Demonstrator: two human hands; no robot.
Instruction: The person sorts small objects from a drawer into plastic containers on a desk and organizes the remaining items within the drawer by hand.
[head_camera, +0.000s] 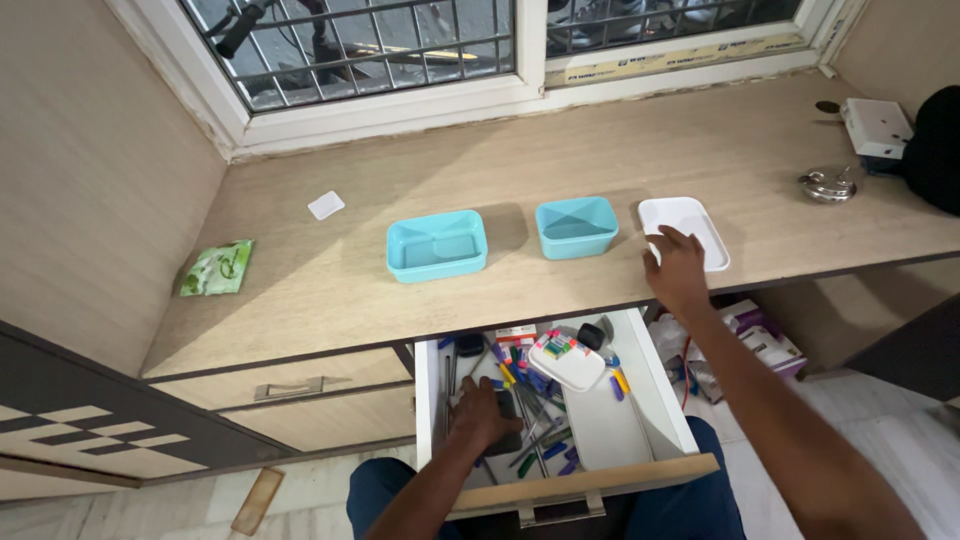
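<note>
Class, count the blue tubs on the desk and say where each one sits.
2. The bigger tub sits mid-desk above the open drawer; the smaller tub is just right of it, beside the white tray. None seems hidden.

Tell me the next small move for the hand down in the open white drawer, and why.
Probably close the left hand on the dark flat object under its fingers and lift it clear. That hand lies palm-down among loose pens in the open white drawer, while the right hand rests on the white rectangular tray beside two empty light-blue plastic tubs.

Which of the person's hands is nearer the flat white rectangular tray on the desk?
Right. The right hand touches the white tray; the left hand is down in the open drawer.
</note>
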